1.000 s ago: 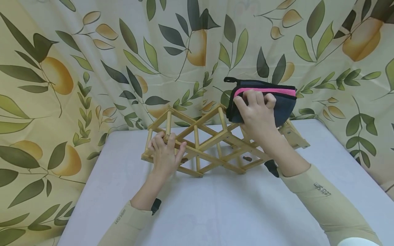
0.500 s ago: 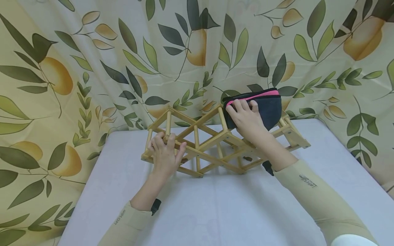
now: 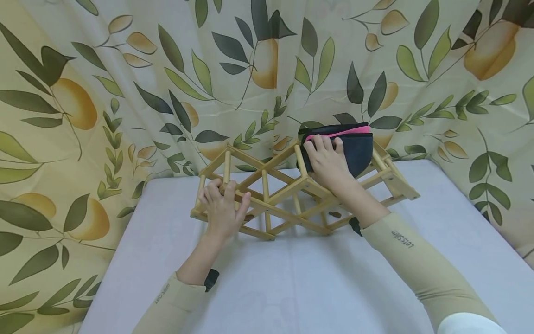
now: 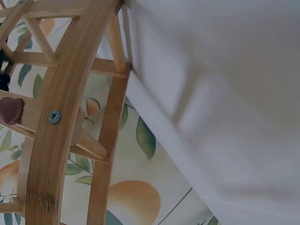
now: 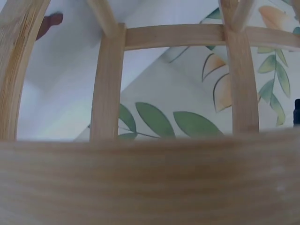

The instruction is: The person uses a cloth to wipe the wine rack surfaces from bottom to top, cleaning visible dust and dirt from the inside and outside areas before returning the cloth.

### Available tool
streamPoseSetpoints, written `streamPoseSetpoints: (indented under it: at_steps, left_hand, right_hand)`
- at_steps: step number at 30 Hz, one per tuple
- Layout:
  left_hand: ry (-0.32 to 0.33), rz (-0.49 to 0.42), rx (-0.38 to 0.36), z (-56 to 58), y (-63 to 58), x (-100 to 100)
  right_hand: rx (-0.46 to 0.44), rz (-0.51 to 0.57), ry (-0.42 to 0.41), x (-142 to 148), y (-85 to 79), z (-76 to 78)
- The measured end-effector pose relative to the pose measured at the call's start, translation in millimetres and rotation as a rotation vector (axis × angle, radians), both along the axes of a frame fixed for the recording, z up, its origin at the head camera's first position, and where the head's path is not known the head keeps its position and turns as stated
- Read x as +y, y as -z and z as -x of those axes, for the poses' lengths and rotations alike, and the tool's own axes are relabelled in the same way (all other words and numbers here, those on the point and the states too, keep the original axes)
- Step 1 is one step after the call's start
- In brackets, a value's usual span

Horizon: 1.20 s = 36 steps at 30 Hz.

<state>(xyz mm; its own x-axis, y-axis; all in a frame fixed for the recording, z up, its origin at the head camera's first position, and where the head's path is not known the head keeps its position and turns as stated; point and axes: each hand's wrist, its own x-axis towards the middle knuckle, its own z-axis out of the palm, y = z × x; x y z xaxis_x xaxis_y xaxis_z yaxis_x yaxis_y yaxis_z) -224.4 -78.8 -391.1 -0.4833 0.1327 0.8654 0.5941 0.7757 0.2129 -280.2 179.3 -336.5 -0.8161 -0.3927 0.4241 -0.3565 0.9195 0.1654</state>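
A wooden lattice folding rack (image 3: 288, 191) with crossing slats and round rods stands stretched out near the table's back. My left hand (image 3: 223, 211) grips its left end, fingers curled over a rod. My right hand (image 3: 327, 160) pinches the upper edge of a dark blue fabric pouch (image 3: 356, 150) with black trim and a pink strip. That pouch sits low among the right-hand slats, its lower part hidden behind my hand and the rack. In the left wrist view, a slat (image 4: 51, 154) with a screw head runs upward; a slat (image 5: 150, 183) fills the lower right wrist view. Neither wrist view shows a hand clearly.
A white cloth covers the table (image 3: 292, 287). Behind it hangs a leaf-and-fruit curtain (image 3: 167, 116). Small brown pieces (image 3: 334, 214) show beneath or between the slats; their kind is unclear.
My right hand has brought the pouch down and to the left, from above the rack in among its right-hand slats. My left hand stays on the rack's left end.
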Motion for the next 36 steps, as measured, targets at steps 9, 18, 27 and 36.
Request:
streamPoseSetpoints:
  at_steps: [9, 18, 27, 36]
  left_hand:
    - [0.011, -0.020, 0.001, -1.1, -2.5, -0.3]
    - [0.018, -0.027, 0.000, -1.3, -0.7, 0.7]
    - [-0.009, 0.004, -0.037, -3.1, -2.4, 0.2]
    - [-0.012, 0.006, -0.049, -4.3, -2.8, -0.8]
  right_hand:
    - [-0.100, 0.017, 0.071, -2.7, -2.3, 1.7]
    - [-0.191, -0.015, 0.113, -2.6, -3.4, 0.6]
    - [-0.172, -0.002, 0.142, -0.5, -2.0, -1.8]
    - [-0.120, 0.001, 0.138, 3.0, 1.6, -3.6]
